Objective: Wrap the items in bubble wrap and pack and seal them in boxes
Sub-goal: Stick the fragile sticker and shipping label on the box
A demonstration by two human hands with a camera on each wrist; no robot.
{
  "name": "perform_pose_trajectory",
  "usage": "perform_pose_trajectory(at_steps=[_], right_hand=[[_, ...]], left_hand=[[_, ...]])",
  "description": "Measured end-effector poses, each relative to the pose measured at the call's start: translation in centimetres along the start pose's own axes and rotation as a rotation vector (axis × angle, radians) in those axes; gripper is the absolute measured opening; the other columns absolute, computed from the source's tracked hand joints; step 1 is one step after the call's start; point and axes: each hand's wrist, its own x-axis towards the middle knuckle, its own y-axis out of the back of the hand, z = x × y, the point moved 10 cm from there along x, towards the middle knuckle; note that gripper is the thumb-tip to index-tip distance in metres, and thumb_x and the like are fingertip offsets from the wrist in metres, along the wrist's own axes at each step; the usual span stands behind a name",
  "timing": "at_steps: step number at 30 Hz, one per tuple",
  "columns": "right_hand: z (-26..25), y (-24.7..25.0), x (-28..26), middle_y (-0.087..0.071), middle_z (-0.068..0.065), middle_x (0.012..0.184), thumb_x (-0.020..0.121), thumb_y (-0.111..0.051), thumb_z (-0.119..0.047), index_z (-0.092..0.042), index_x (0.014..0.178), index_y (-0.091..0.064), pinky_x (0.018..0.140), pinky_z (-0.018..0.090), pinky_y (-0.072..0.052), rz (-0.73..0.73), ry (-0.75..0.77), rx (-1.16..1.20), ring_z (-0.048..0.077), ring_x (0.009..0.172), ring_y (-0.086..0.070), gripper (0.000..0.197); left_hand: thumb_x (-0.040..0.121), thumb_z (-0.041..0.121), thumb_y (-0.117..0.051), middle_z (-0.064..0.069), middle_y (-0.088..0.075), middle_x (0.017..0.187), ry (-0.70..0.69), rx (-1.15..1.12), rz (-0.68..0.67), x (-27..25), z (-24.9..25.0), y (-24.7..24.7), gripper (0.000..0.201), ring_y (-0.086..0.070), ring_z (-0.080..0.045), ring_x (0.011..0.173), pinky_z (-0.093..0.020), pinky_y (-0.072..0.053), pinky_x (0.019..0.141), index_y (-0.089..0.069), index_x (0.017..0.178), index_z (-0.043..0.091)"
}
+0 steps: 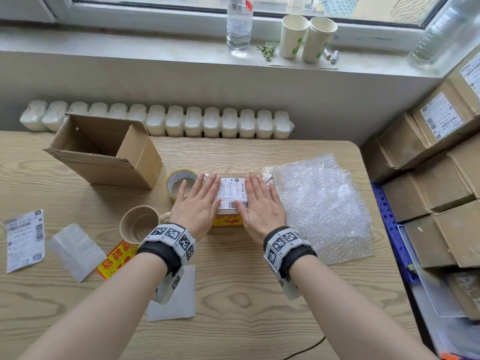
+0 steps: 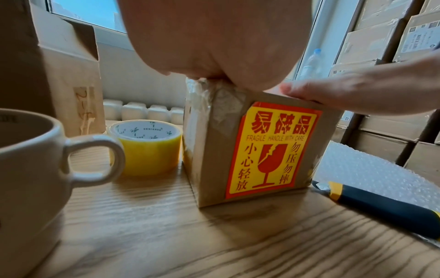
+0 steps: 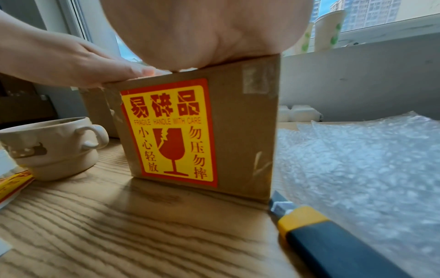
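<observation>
Frame centre: left hand point(image 1: 198, 205) and right hand point(image 1: 261, 207), fingers spread flat, press the white label point(image 1: 233, 191) onto the small taped brown cardboard box point(image 3: 240, 120). Red-yellow fragile sticker point(image 3: 170, 131) suggests breakable contents. Stiff, probably light; best gripped by its 2 side walls.

Both bare forearms reach up from the lower corners of the head view toward mid-frame, each wrist wrapped in a black band carrying white blocks printed with black square markers. The left hand point(image 1: 198, 203) lies palm down, fingers straight and together, thumb spread to the left. The right hand point(image 1: 262, 206) mirrors it just to the right, fingers flat, pressing downward.
</observation>
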Motion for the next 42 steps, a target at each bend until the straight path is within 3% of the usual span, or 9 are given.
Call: perform_pose_trajectory(at_steps=[8, 11, 16, 19, 24, 29, 34, 38, 42], right_hand=[[1.5, 0.5, -0.7, 0.025, 0.0, 0.155, 0.094, -0.001, -0.059, -0.012, 0.148, 0.017, 0.117, 0.035, 0.015, -0.021, -0.054, -0.054, 0.011, 0.142, 0.025, 0.073], [-0.8, 0.5, -0.6, 0.018, -0.001, 0.157, 0.093, -0.004, -0.062, -0.013, 0.15, 0.012, 0.117, 0.034, 0.014, -0.025, 0.028, -0.044, 0.01, 0.143, 0.02, 0.077], [-5.5, 0.1, 0.5, 0.013, -0.002, 0.159, 0.095, -0.016, -0.061, -0.015, 0.151, 0.007, 0.118, 0.031, 0.009, -0.062, 0.186, 0.023, 0.008, 0.144, 0.015, 0.076], [-7.3, 0.0, 1.3, 0.012, -0.004, 0.159, 0.095, -0.018, -0.061, -0.017, 0.152, 0.007, 0.118, 0.03, 0.009, -0.08, 0.242, 0.044, 0.007, 0.144, 0.014, 0.076], [-7.9, -0.1, 1.5, 0.01, -0.004, 0.159, 0.095, -0.02, -0.061, -0.017, 0.152, 0.004, 0.119, 0.029, 0.008, -0.077, 0.302, 0.041, 0.006, 0.145, 0.012, 0.076], [-7.9, -0.7, -0.9, 0.003, -0.003, 0.16, 0.092, -0.02, -0.062, -0.017, 0.153, -0.001, 0.117, 0.027, 0.009, -0.014, 0.366, 0.017, 0.009, 0.146, 0.007, 0.078], [-8.1, -1.5, -3.4, -0.01, 0.001, 0.159, 0.089, -0.017, -0.06, -0.013, 0.152, -0.015, 0.117, 0.026, 0.006, 0.041, 0.416, 0.024, 0.012, 0.146, -0.005, 0.078], [-7.0, -1.5, -3.8, -0.008, 0.0, 0.159, 0.088, -0.01, -0.061, -0.014, 0.152, -0.013, 0.119, 0.028, 0.001, 0.053, 0.357, 0.052, 0.011, 0.147, -0.004, 0.079], [-4.3, -1.3, -4.4, -0.004, 0.0, 0.159, 0.087, -0.004, -0.065, -0.014, 0.152, -0.008, 0.115, 0.025, 0.009, 0.08, 0.233, 0.042, 0.011, 0.147, -0.001, 0.083]], left_hand=[[0.102, 0.036, -0.014, 0.007, 0.005, 0.158, 0.002, -0.091, 0.074, -1.5, -2.3, 1.6, 0.053, 0.009, -0.01, 0.145, -0.04, 0.005, 0.119, 0.0, 0.151, 0.02], [0.102, 0.029, -0.028, 0.005, -0.01, 0.158, -0.035, -0.245, 0.163, -2.4, -2.9, 2.0, 0.05, -0.003, -0.011, 0.146, -0.037, -0.005, 0.119, -0.016, 0.15, 0.019], [0.098, 0.01, -0.04, -0.001, -0.022, 0.155, -0.073, -0.412, 0.252, -3.1, -3.5, 1.6, 0.051, -0.02, -0.016, 0.144, -0.04, -0.022, 0.117, -0.027, 0.147, 0.013], [0.099, 0.015, -0.039, 0.003, -0.021, 0.155, -0.086, -0.427, 0.235, -3.4, -4.0, 0.7, 0.051, -0.02, -0.014, 0.143, -0.04, -0.023, 0.116, -0.025, 0.148, 0.016], [0.095, 0.032, -0.022, 0.018, -0.008, 0.15, -0.121, -0.412, 0.192, -3.8, -3.5, 0.0, 0.055, -0.017, -0.009, 0.143, -0.034, -0.02, 0.116, -0.019, 0.149, 0.021], [0.103, 0.022, -0.028, 0.015, -0.008, 0.156, -0.08, -0.369, 0.163, -3.7, -3.7, -0.5, 0.05, -0.009, -0.005, 0.144, -0.032, -0.014, 0.117, -0.013, 0.15, 0.024], [0.102, 0.025, -0.023, 0.012, -0.011, 0.156, -0.05, -0.366, 0.161, -3.8, -3.6, -0.3, 0.048, -0.011, -0.006, 0.144, -0.035, -0.017, 0.117, -0.017, 0.15, 0.022], [0.102, 0.026, -0.03, 0.013, -0.014, 0.156, -0.008, -0.37, 0.144, -3.6, -3.6, -0.1, 0.049, -0.013, -0.006, 0.144, -0.033, -0.016, 0.117, -0.02, 0.149, 0.023], [0.101, 0.029, -0.032, 0.015, -0.016, 0.155, 0.021, -0.386, 0.139, -3.6, -3.7, 0.3, 0.048, -0.019, -0.005, 0.142, -0.034, -0.022, 0.116, -0.023, 0.149, 0.025]])
